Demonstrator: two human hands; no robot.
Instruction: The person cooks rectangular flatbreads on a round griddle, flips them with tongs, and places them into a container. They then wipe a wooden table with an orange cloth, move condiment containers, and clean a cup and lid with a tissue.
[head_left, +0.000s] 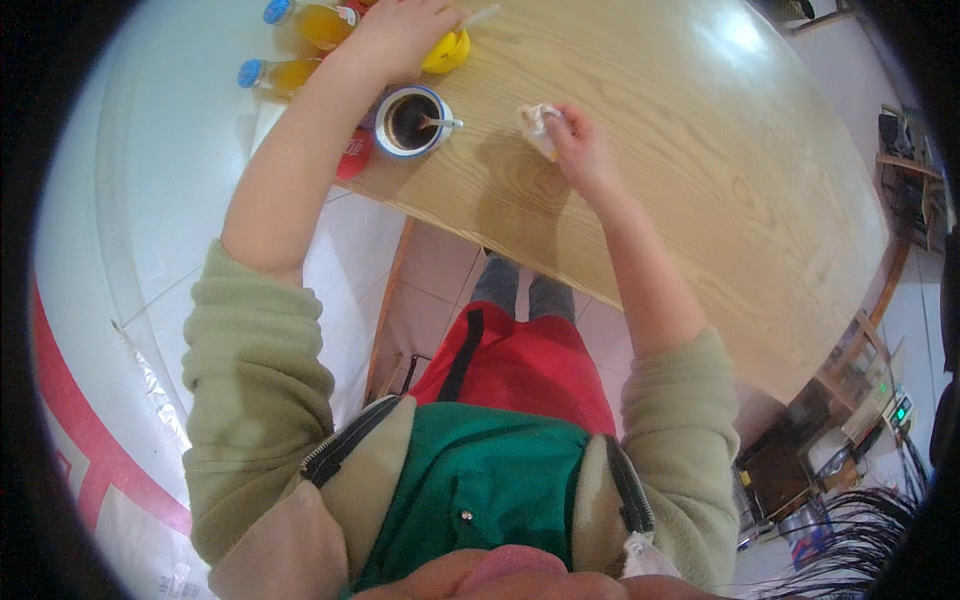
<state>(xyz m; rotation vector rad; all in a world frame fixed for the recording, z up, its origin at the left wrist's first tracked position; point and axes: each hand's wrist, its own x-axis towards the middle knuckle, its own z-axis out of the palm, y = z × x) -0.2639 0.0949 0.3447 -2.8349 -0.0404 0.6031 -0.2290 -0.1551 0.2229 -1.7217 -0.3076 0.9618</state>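
Note:
My left hand (409, 34) reaches to the table's far left, against a yellow container (448, 52). Its fingertips are partly out of sight, and I cannot tell whether they grip the container. A pale handle (481, 15) sticks out beside them. My right hand (583, 146) pinches a crumpled white tissue or cloth (538, 127) at the wooden tabletop. Between my forearms stands a white, blue-rimmed cup (414, 153) of dark liquid, with a white spoon (442, 122) leaning in it.
Orange-drink bottles with blue caps (250, 73) stand by the wall behind my left forearm. A red object (355, 155) sits beside the cup near the edge of the wooden table (675, 210). Shelves with assorted items (840, 397) are at the right.

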